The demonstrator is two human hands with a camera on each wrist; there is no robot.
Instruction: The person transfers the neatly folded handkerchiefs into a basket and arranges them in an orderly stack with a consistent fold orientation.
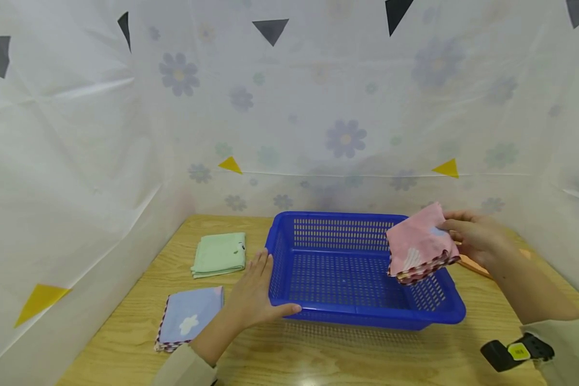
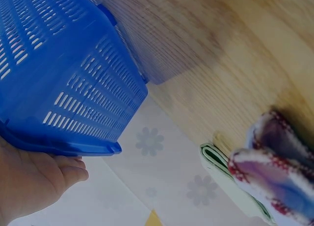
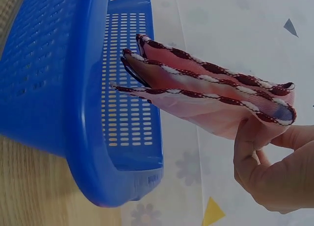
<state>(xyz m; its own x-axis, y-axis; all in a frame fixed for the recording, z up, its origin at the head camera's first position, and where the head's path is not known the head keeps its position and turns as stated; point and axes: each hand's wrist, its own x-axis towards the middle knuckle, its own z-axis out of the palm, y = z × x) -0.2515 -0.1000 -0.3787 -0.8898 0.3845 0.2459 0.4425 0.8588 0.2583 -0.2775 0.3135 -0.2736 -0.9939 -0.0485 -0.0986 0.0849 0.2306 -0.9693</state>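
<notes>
My right hand [image 1: 475,236] pinches a folded pink cloth [image 1: 417,241] by its right side, over the right end of a blue plastic basket [image 1: 362,310]. In the right wrist view, the pink cloth [image 3: 196,96] shows several layers with dark red and white stitched edges. My left hand [image 1: 253,295] lies against the basket's left end, its fingers fairly straight along the rim and its thumb on the front edge. Beside that hand are a folded green cloth [image 1: 220,254] and a folded blue cloth [image 1: 190,316] with a white flower shape.
An orange item [image 1: 477,267] lies on the wooden table [image 1: 347,359] behind the right hand, mostly hidden. White flower-patterned sheeting [image 1: 294,107] stands around the back and sides. A black strap with a yellow tag [image 1: 518,351] sits on the right wrist.
</notes>
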